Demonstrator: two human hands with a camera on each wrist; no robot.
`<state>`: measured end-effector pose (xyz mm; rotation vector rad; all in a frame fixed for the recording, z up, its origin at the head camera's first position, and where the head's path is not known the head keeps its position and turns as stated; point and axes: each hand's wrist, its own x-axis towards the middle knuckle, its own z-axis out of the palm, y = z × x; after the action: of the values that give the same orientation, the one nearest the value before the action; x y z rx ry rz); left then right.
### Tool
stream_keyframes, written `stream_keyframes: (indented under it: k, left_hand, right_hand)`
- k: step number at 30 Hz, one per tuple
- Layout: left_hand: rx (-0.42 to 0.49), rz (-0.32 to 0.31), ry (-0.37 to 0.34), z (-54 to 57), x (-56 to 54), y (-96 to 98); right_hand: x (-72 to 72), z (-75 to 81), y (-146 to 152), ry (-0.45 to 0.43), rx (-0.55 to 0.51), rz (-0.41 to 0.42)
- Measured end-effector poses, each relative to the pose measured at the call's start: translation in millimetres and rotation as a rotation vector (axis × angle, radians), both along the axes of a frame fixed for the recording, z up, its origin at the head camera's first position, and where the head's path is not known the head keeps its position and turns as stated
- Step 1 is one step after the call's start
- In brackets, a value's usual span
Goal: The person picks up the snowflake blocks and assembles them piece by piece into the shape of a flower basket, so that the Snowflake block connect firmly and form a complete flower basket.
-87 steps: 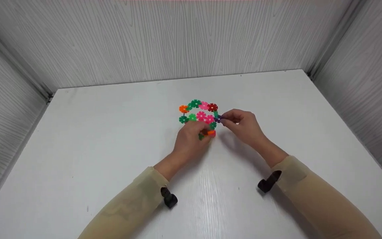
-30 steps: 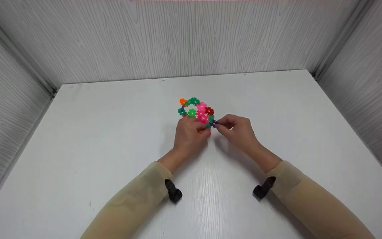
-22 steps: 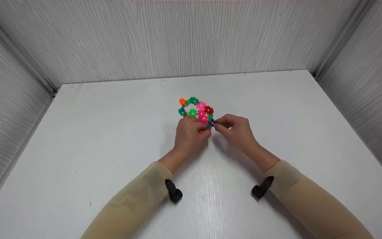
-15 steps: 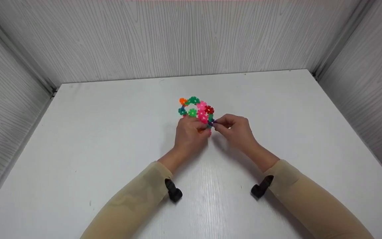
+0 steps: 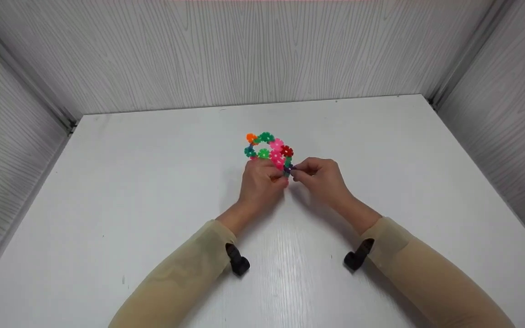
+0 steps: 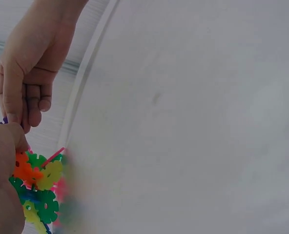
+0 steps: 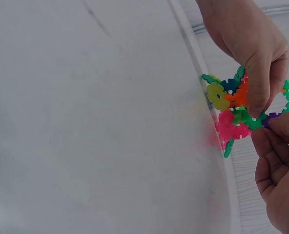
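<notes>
Notched plastic flower discs in several colours are joined into one structure (image 5: pixel 276 155) at the middle of the table. An arc of orange, green, pink and red discs stands at its far side. My left hand (image 5: pixel 261 182) grips the near part, which its fingers largely hide. At the structure's right side, my right hand (image 5: pixel 324 177) pinches a purple disc (image 7: pixel 270 120) between thumb and forefinger. In the right wrist view the purple disc meets a green disc (image 7: pixel 254 121) under the left thumb. Yellow, orange and green discs (image 6: pixel 47 204) show below the left hand in the left wrist view.
The white table (image 5: pixel 162 168) runs back to a grey wood-grain panel (image 5: pixel 253 54), with similar panels at left and right. Black wrist-camera mounts (image 5: pixel 237 260) sit on both beige sleeves (image 5: pixel 185 269).
Since the earliest frame the structure has tilted, its right side coming nearer. My right hand has moved slightly left with the purple disc, closer to my left hand. The last half second shows little movement.
</notes>
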<state>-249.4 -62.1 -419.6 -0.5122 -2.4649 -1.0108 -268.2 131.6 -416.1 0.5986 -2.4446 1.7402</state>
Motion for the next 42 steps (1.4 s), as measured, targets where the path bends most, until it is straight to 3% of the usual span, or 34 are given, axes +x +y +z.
stream_keyframes:
  k: [10,21,29,35,42]
  left_hand:
    - [0.006,-0.011,-0.024,0.6,-1.3,-0.3]
    - [0.0,-0.023,-0.003,-0.8,-2.5,-1.8]
    - [0.023,-0.025,-0.035,-1.2,-1.5,-4.0]
    - [0.016,-0.055,0.003,-1.6,-3.4,-3.7]
    - [-0.012,-0.045,0.023,-1.6,-3.2,-6.8]
  right_hand:
    - [-2.1,-0.4,-0.7,-0.03,0.008,0.01]
    - [-6.1,1.5,0.4,-0.056,0.031,0.043]
    - [-5.1,0.2,-2.6,-0.025,0.067,0.043]
    - [-5.1,-2.4,0.4,-0.052,0.043,0.037]
    - [-7.9,-1.1,2.6,-0.073,0.064,0.053]
